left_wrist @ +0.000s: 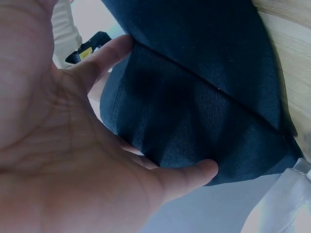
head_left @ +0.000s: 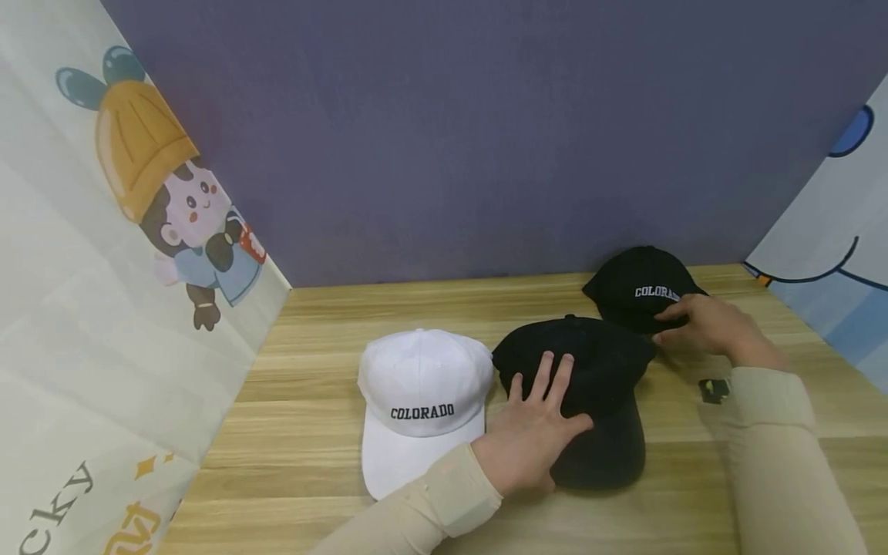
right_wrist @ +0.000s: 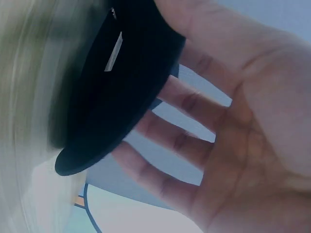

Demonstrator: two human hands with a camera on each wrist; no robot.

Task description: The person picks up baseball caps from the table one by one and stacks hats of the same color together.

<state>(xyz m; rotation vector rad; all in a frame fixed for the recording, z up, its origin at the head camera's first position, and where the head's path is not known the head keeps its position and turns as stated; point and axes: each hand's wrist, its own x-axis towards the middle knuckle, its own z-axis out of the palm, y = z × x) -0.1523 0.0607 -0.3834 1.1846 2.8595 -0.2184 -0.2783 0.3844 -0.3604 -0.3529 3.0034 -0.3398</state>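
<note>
A white baseball cap lettered COLORADO lies on the wooden-look table, brim toward me. To its right is a black baseball cap, also brim forward. My left hand rests on this black cap with its fingers spread; in the left wrist view its fingers touch the black cloth. Farther back at the right, a second black baseball cap shows COLORADO in white letters. My right hand grips the brim of that cap, thumb on one side and fingers behind. A pale strip shows on the cap's dark surface.
A dark blue-grey panel stands along the table's back edge. Printed sheets flank it on the left and right. A small dark patch with a yellow mark is beside the right sleeve.
</note>
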